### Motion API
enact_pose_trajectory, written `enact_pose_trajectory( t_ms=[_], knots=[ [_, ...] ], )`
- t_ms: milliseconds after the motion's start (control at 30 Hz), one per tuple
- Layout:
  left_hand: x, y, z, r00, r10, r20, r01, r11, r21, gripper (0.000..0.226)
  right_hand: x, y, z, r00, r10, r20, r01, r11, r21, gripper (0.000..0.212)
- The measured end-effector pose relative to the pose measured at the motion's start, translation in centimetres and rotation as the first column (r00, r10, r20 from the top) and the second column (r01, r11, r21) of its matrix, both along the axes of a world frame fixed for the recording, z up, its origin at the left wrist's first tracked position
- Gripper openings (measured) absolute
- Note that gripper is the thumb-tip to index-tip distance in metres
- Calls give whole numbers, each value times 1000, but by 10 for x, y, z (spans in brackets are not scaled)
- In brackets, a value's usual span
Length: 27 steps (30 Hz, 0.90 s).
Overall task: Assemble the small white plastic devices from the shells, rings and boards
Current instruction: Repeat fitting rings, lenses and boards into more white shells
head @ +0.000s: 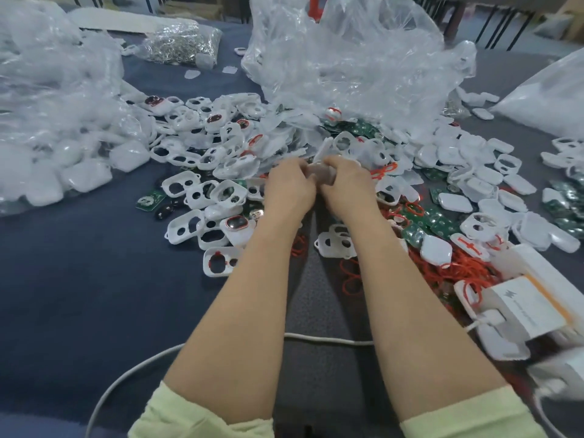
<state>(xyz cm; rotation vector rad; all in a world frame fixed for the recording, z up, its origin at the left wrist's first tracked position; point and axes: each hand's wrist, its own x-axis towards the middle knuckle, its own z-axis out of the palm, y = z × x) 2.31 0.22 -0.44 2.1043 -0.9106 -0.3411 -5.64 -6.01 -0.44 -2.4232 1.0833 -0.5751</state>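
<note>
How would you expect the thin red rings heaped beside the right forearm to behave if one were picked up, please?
The red rings look thin and lie in bent, overlapping loops, so they are probably floppy and very light. Tangled in a heap, one would likely drag neighbours along. On the dark cloth they seem unlikely to roll.

The person wore a pale yellow-green top. Its left sleeve and right sleeve were of a soft, matte cloth, and both ended high on the forearm, near the elbow. The cuffs were loose and slightly rumpled, with small folds along their edges, and the left one bunched into a thicker fold. Beyond the cuffs both forearms were bare down to the left hand and right hand, which were bare too.
</note>
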Motion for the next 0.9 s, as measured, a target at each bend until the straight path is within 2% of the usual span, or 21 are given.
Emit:
enact_pose_trajectory(
  t_ms=[133,200,233,300,367,433,467,533,633,767,900],
  knots=[
    [-11,7,-8,941,80,-329,-171,951,-259,38,-6,2,-2,999,3,42,-3,1000,-10,29],
    [-11,7,-10,889,79,-451,-253,906,-339,37,-11,4,-1,985,47,167,-60,995,75,27],
    [-11,7,-12,874,62,-481,-271,885,-379,29,-13,6,0,970,60,236,-94,987,133,27],
    [-11,5,-17,883,47,-467,-264,873,-411,5,-16,8,-2,931,29,364,-131,957,259,27],
    [-11,2,-22,913,61,-403,-245,873,-421,13,-17,8,-6,894,-49,446,-126,927,354,23],
    [-13,0,-23,911,39,-411,-243,856,-457,24,-15,6,-10,872,-119,474,-97,908,407,11],
    [-14,0,-22,903,23,-428,-242,852,-464,28,-14,5,-12,866,-151,476,-71,906,416,9],
    [-15,3,-19,885,-13,-465,-229,858,-460,29,-13,4,-17,858,-182,481,-38,910,412,19],
    [-17,8,-14,875,-61,-480,-189,870,-455,20,-14,4,-19,859,-159,487,-64,910,410,28],
    [-16,9,-14,891,-51,-450,-166,888,-429,15,-16,5,-18,864,-125,488,-86,918,388,16],
    [-16,7,-13,928,-48,-370,-118,904,-411,12,-17,5,-17,878,-105,467,-82,928,364,17]
  ],
)
